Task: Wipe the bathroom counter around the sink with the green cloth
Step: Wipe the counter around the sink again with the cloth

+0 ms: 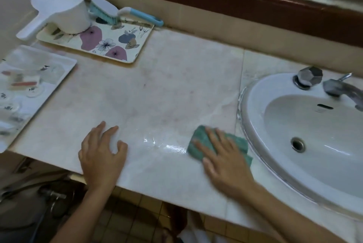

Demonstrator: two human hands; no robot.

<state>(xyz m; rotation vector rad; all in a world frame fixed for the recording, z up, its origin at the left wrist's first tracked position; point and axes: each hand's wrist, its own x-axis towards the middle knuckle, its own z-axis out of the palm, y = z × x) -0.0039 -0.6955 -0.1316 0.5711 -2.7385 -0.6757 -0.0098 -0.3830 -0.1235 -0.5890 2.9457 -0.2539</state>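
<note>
A green cloth (200, 140) lies flat on the pale marble counter (167, 85), just left of the white oval sink (314, 134). My right hand (224, 160) presses on the cloth with straight, spread fingers. A wet, shiny streak runs on the counter to the left of the cloth. My left hand (102, 154) rests on the counter near its front edge, with loosely bent fingers that hold nothing.
A floral tray (117, 46) at the back left carries a white scoop (62, 8) and a blue scrub brush (110, 10). A white tray (29, 89) of small items sits at the far left. A metal tap (341, 89) and knob (309, 76) stand behind the sink.
</note>
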